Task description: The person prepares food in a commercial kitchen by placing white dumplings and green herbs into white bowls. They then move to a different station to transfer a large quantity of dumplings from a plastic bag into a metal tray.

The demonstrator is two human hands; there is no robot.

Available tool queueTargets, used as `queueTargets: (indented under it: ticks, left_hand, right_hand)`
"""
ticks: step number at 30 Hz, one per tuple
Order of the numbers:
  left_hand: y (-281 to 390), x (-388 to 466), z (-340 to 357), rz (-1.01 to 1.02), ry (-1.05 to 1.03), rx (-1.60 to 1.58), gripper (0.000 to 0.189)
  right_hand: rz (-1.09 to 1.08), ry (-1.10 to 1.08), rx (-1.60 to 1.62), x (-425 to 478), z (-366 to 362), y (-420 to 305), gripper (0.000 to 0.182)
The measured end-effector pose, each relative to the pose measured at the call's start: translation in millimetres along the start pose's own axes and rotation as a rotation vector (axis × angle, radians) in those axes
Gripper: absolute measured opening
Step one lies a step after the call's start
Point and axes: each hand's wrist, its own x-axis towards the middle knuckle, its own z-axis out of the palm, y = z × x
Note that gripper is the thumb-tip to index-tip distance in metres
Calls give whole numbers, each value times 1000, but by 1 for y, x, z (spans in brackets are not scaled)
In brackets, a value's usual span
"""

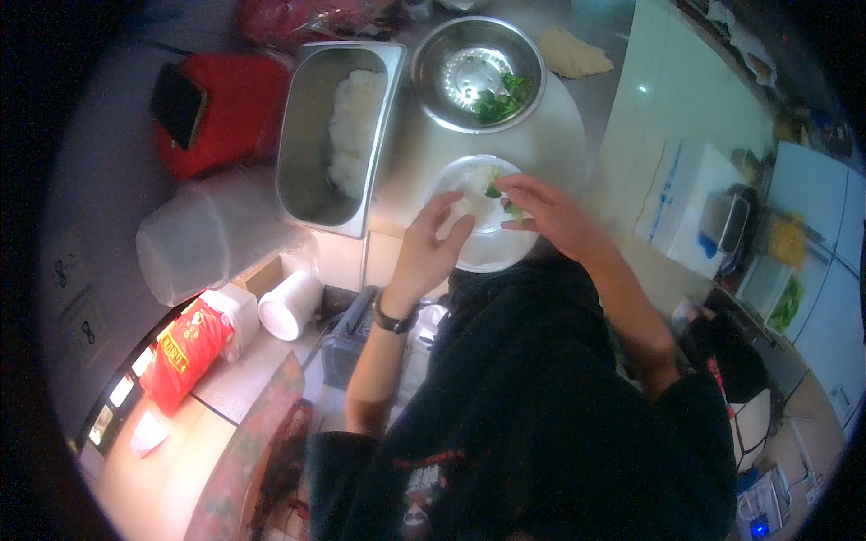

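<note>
In front of my body a round, pale plastic bowl point(496, 253) stands at the edge of a round white board point(561, 135). A whitish food mass point(479, 177) lies in it, blurred. My left hand point(440, 233), with a dark watch on the wrist, is over the bowl's left side, thumb and fingers spread beside the mass; whether it grips any is unclear. At the right side, my right hand point(544, 209) has leafy greens point(495, 188) at its fingertips. Beyond the bowl, a round steel bowl point(433, 111) holds more chopped greens point(500, 101).
A deep steel pan point(308, 135) with white food point(355, 128) stands left of the board. Further left are a translucent plastic tub point(196, 230) and a phone point(183, 108) on a red object point(237, 108). A tan cloth-like piece point(575, 54) lies beside the steel bowl.
</note>
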Motion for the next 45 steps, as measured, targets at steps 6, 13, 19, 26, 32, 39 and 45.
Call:
queueTargets:
  ticks: [6, 13, 19, 26, 32, 39, 45]
  left_hand:
    - [34, -54, -59, 219, 446, 101, 17]
    - [76, -94, -190, 343, 1517, 788, 64]
    - [62, -73, -264, 145, 1381, 939, 102]
    - [72, -65, -268, 127, 1468, 780, 105]
    - [71, -79, -273, 426, 1426, 786, 101]
    - [120, -105, -239, 471, 1530, 785, 96]
    - [114, -134, -193, 788, 1630, 797, 85]
  right_hand:
    - [-113, 68, 91, -27, -12, 4, 28]
    - [-194, 315, 8, -40, -43, -9, 24]
    - [-239, 297, -25, -42, -52, 8, 22]
    - [-196, 278, 24, -50, -52, 20, 21]
    - [-102, 315, -103, -57, -50, 21, 24]
    - [-116, 358, -96, -47, -43, 21, 25]
    - [-434, 352, -392, -37, -21, 28, 21]
